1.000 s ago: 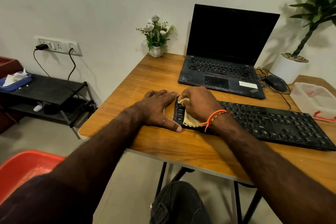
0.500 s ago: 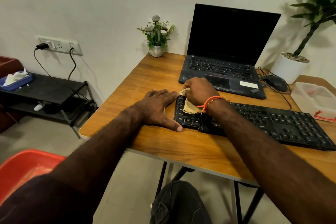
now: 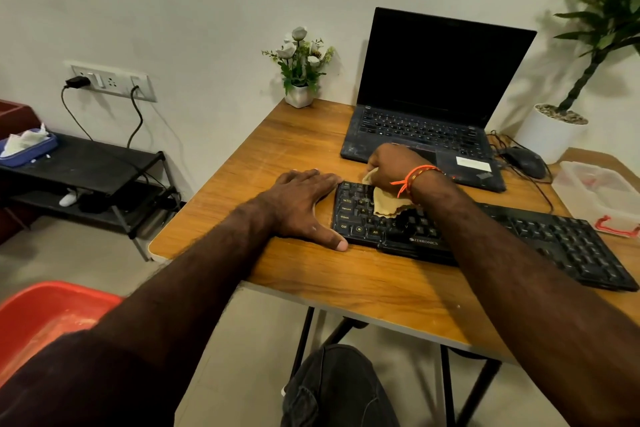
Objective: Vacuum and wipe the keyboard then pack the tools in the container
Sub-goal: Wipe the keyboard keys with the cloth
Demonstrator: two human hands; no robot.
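Now right hand (image 3: pixel 394 165) grips cloth (image 3: pixel 389 203) at keyboard (image 3: pixel 519 236) far edge.

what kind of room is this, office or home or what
Probably a small office or home work corner. A wooden desk against a plain wall carries an open laptop, a black keyboard and a mouse, with a wall socket strip beside it.

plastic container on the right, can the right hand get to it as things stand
Probably yes: the container lies beside the keyboard with nothing between, but the right hand grips the cloth.
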